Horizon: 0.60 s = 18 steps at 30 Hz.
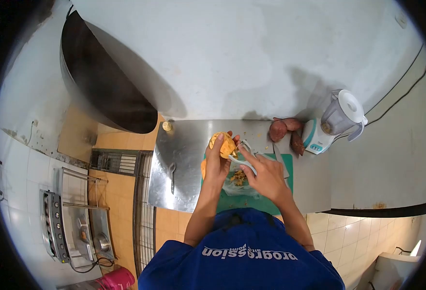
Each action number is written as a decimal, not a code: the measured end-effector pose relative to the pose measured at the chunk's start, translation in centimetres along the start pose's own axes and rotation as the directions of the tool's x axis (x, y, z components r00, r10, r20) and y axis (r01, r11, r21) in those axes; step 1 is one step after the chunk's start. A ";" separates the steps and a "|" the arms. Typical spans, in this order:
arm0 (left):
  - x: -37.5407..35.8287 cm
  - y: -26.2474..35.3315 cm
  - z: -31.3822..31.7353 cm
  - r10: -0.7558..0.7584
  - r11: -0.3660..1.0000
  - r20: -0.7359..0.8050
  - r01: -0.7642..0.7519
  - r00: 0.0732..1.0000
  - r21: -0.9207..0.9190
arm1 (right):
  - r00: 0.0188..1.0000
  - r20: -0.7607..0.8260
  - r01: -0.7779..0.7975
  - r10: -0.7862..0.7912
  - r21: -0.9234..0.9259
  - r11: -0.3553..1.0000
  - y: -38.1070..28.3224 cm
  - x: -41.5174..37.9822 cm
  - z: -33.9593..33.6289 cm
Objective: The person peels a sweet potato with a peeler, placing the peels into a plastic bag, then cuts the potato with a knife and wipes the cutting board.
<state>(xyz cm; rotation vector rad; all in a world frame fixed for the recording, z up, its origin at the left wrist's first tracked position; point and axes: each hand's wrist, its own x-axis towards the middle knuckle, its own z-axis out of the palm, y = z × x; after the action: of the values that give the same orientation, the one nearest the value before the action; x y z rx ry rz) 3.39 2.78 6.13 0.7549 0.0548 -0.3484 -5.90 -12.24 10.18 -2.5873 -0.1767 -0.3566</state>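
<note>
My left hand (215, 162) is wrapped round a peeled, orange-fleshed sweet potato (226, 146), holding it up above the metal table. In my right hand (267, 176) is a peeler with a pale handle (246, 163), its head close against the sweet potato's right side. Beneath both hands lies a green cutting board (226, 205). On it are peelings (239, 178) on clear plastic. Another orange piece (203, 168) shows partly behind my left wrist. A knife (278, 158) rests at the board's right side, partly hidden by my right hand.
Reddish unpeeled sweet potatoes (278, 130) lie at the back right, beside a white blender (318, 137). A spoon (172, 177) and a small pale yellow piece (167, 126) are on the metal table (188, 140). A large wok (104, 77) hangs at upper left.
</note>
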 end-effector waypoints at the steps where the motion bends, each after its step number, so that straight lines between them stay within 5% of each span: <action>1: 0.0 -0.1 -0.2 -0.005 1.000 -0.023 0.005 1.000 -0.019 | 1.000 0.012 -0.008 0.008 -0.010 1.000 -0.4 0.0 -0.1; 8: 0.2 -0.2 0.3 0.072 0.984 -0.081 -0.084 0.994 -0.156 | 1.000 0.017 -0.023 0.025 -0.069 0.997 0.1 -0.6 1.6; 10: 1.3 0.8 -0.7 0.029 0.874 -0.024 -0.037 0.999 -0.484 | 0.998 0.058 -0.004 0.011 -0.111 0.994 2.0 -1.9 3.0; 14: 1.8 1.7 -1.2 0.159 0.948 -0.093 -0.178 0.983 -0.264 | 0.998 0.048 -0.050 0.051 -0.033 0.998 3.2 -2.8 3.3; 18: 1.1 0.6 -0.5 0.078 0.974 0.023 -0.071 0.997 -0.217 | 0.997 0.005 -0.083 0.083 -0.027 0.996 1.0 -0.5 0.6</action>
<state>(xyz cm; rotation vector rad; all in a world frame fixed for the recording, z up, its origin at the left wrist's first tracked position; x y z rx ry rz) 4.69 3.23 5.98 0.5340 0.0341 -0.2775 -6.03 -12.76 9.05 -2.6130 -0.0668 -0.3224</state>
